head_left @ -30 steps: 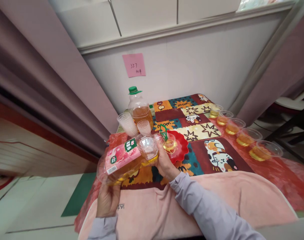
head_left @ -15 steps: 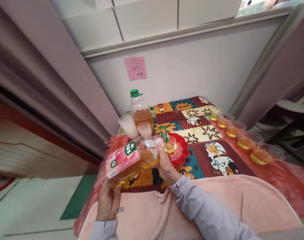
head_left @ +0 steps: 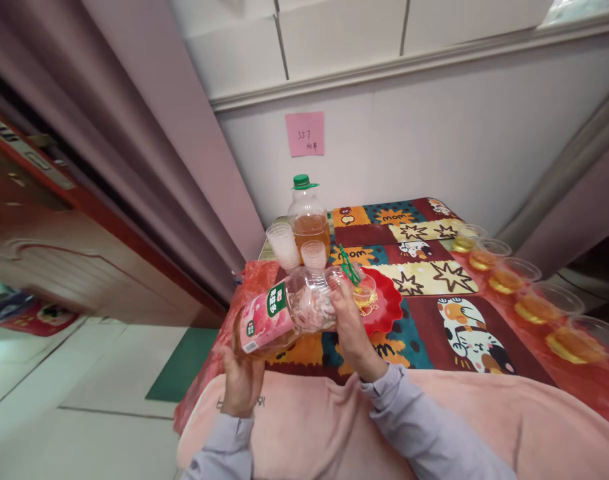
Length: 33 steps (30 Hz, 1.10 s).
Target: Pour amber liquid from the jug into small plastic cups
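Pink-labelled bottle [head_left: 268, 319] tipped well over in both hands above the worktop, neck end beside the clear cup [head_left: 366, 297] on the red scalloped plate [head_left: 391, 305]. Left hand [head_left: 243, 383] cups the base, fingers part-curled, some hidden behind it. Right hand [head_left: 353, 330] has its fingers closed round the bottle near the neck. Behind: a green-capped bottle [head_left: 310, 225], two cup stacks [head_left: 284, 247]. Far right, a row of five filled cups [head_left: 537, 305].
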Motion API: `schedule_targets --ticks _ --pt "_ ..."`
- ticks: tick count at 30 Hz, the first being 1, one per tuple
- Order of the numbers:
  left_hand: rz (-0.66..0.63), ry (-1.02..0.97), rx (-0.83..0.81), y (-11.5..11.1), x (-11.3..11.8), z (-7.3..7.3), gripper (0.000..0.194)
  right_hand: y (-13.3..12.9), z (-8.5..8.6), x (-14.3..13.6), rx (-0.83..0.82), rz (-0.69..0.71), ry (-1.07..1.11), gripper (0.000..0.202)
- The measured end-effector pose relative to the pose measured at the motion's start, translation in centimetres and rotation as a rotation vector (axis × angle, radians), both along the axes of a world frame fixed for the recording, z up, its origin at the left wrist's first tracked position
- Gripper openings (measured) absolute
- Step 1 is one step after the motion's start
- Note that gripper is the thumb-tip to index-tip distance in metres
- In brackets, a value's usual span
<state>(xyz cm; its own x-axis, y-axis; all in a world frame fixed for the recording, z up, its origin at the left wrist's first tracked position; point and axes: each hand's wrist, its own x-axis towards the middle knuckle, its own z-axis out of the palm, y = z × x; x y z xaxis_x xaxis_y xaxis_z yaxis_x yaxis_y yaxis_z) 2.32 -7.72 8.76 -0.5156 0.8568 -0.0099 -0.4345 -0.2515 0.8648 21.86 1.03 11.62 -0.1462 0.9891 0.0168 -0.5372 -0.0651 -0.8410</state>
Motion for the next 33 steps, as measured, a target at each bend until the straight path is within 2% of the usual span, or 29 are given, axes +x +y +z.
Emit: schedule_targets --ticks 3,6,8,11,12,14,16,18,21,24,26,28,31,33 --pt "-0.031 0.027 0.012 -0.2 0.2 -0.4 0.076 -0.3 0.6 0.5 0.095 -0.098 -0.168 0.063" --pt "-0.059 0.016 -0.032 -0.2 0.1 -0.9 0.069 -0.5 0.9 0.8 0.112 -0.133 -0.284 0.067" --pt "-0.001 0.067 -0.054 -0.4 -0.4 -1.2 0.067 -0.5 1.0 0.7 0.130 -0.132 -0.322 0.072" --pt "0.187 0.352 -0.040 -0.7 -1.7 -0.7 0.071 -0.6 0.8 0.6 0.193 -0.134 -0.354 0.079" --pt "0.228 0.489 -0.019 -0.8 -2.1 0.0 0.078 -0.6 0.6 0.5 0.208 -0.134 -0.356 0.081" --pt "0.222 0.773 0.051 -0.8 -2.7 2.1 0.102 -0.7 0.4 0.4 0.214 -0.132 -0.367 0.083" --pt "0.122 1.058 0.112 -0.3 -2.6 4.9 0.125 -0.9 0.2 0.3 0.208 -0.129 -0.393 0.080" --pt "0.041 1.301 0.133 0.6 -1.9 7.5 0.137 -1.2 0.4 0.1 0.218 -0.123 -0.405 0.072" --pt "-0.144 1.501 0.128 2.3 -0.4 10.0 0.149 -1.7 1.5 -0.4 0.259 -0.089 -0.391 0.065" --pt "-0.238 1.551 0.088 3.6 0.3 10.6 0.141 -1.9 3.3 -0.7 0.307 -0.041 -0.372 0.065" --pt "-0.206 1.523 0.072 3.9 0.2 10.3 0.126 -1.7 4.3 -0.5 0.367 0.037 -0.339 0.067" --pt "-0.159 1.467 0.078 3.9 -0.4 9.9 0.115 -1.5 4.9 0.1 0.417 0.184 -0.313 0.072" --pt "-0.133 1.389 0.081 3.7 -1.3 9.3 0.117 -0.9 4.8 2.1 0.363 0.354 -0.342 0.088" --pt "-0.125 1.361 0.059 3.5 -1.8 9.1 0.121 -0.1 4.3 4.0 0.290 0.311 -0.433 0.092"
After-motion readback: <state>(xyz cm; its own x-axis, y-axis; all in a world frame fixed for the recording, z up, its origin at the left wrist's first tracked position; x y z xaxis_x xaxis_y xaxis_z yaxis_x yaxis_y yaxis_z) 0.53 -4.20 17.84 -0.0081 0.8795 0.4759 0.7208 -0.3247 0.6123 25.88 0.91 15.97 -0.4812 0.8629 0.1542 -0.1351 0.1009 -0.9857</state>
